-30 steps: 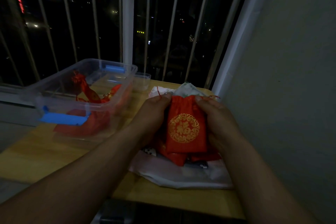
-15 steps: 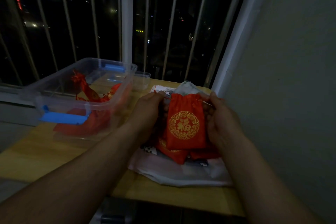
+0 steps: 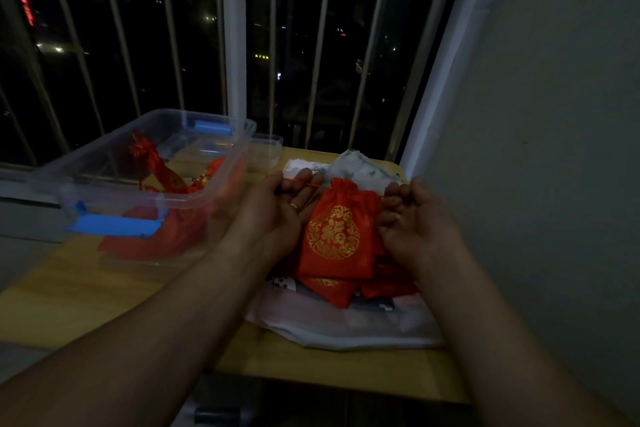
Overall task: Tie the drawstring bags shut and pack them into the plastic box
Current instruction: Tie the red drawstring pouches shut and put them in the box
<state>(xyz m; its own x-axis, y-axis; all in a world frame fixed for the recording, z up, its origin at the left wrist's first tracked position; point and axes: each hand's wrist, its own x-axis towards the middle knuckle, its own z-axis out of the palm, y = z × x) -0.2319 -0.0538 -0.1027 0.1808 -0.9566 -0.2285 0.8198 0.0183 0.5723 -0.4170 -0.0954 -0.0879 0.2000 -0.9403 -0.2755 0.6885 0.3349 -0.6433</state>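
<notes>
The plastic box [image 3: 114, 198], clear with a blue latch [image 3: 110, 224] on its near end, stood open on the wooden desk [image 3: 104, 298]. Several red bags [image 3: 159, 172] lay inside it, one with its gathered neck propped upward.

Just right of the plastic box, both hands held a red drawstring bag [image 3: 334, 236] upright above the desk, its gold emblem facing the camera and its neck gathered into a pucker. The left hand [image 3: 280, 215], on the side nearer the box, pinched a thin red cord [image 3: 313, 185] that ran taut from the bag's neck toward the box; its fingers were curled and a ring [image 3: 294, 205] showed on one of them. The right hand [image 3: 415, 222], on the side of the bag away from the box, had its fingers curled close beside the bag's upper corner. Whether it gripped a cord could not be determined in the dim light.

Below the held bag, also right of the box, more red bags [image 3: 332, 289] lay in a loose pile on a white cloth [image 3: 346, 329] spread over the desk. A small clear container [image 3: 268, 149] sat just behind the box's far right corner. Beyond the box stood a metal railing [image 3: 311, 45] against a night view. A plain wall [image 3: 536, 114] stood well to the right of the box.
</notes>
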